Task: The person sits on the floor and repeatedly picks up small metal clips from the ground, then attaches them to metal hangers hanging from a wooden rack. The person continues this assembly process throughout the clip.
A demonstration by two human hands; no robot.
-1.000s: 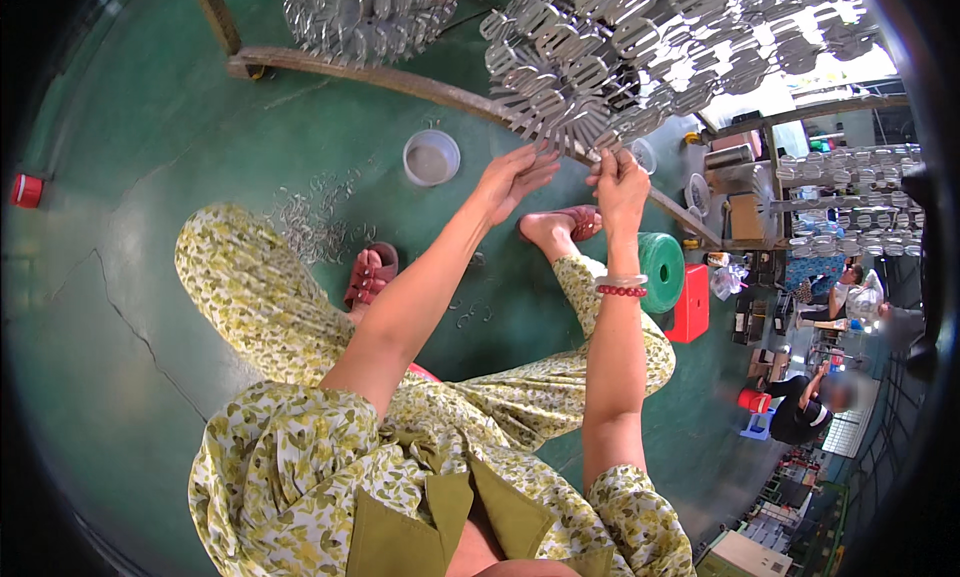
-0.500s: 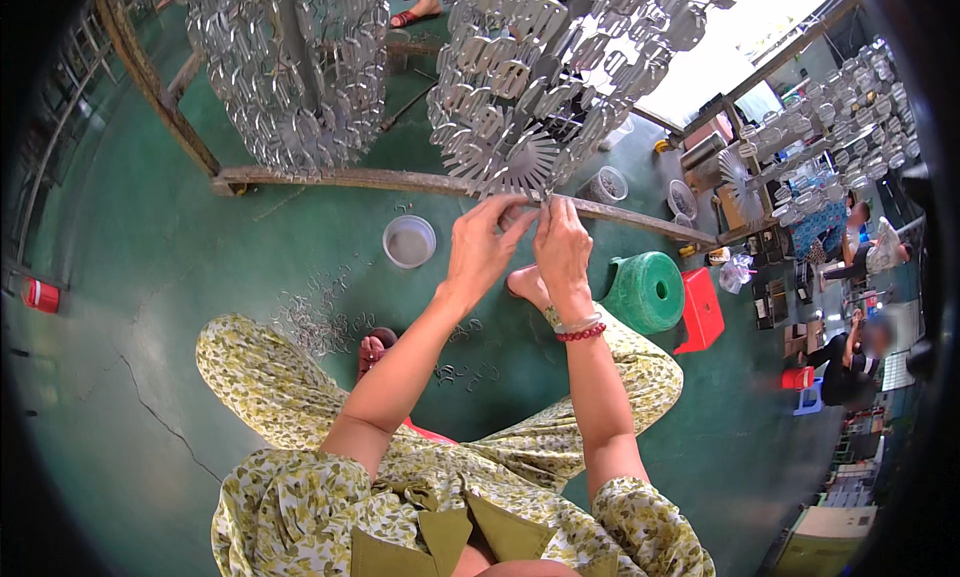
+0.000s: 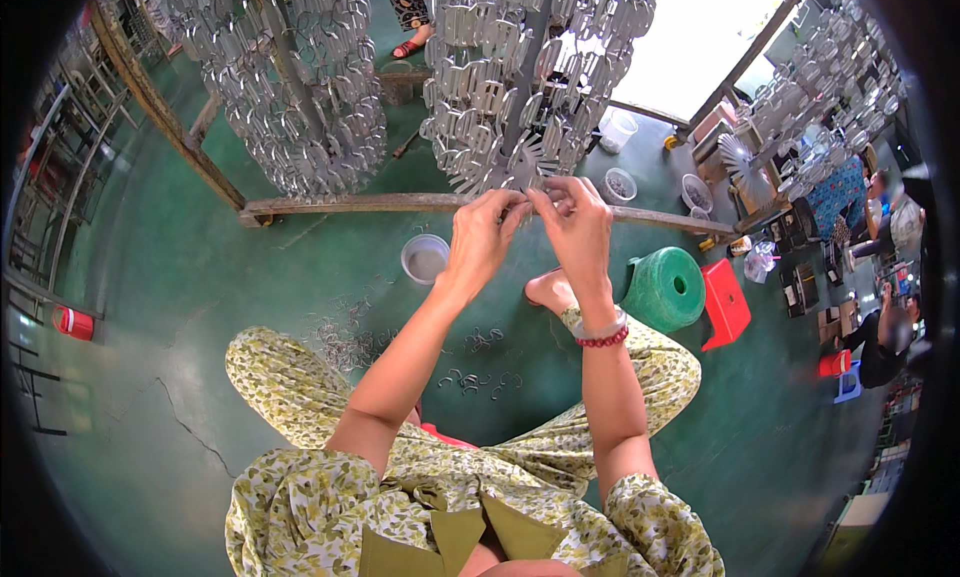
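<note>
A tall hanging rack (image 3: 480, 87) is strung with many silver, oval, buckle-like metal pieces. At its lower end shows a fan-like slatted metal disc (image 3: 530, 160). Just below it, my left hand (image 3: 480, 242) has thumb and fingertips pinched together. Close beside it, my right hand (image 3: 582, 235), above a red bead bracelet (image 3: 603, 341), pinches too, its fingertips near the left ones. Whatever small piece lies between the fingers is too small to make out.
A wooden beam (image 3: 350, 205) crosses behind my hands. A second hanging rack (image 3: 295, 107) is at left. On the floor are a white tub (image 3: 425, 259), loose curved metal pieces (image 3: 345, 339), a green stool (image 3: 665, 289) and a red stool (image 3: 726, 303). Another person's foot (image 3: 408, 49) shows beyond.
My right hand has turned and shifted slightly away from the left, its fingers now bent toward the left fingertips. The view has moved a little, and the rack has turned or swung slightly.
</note>
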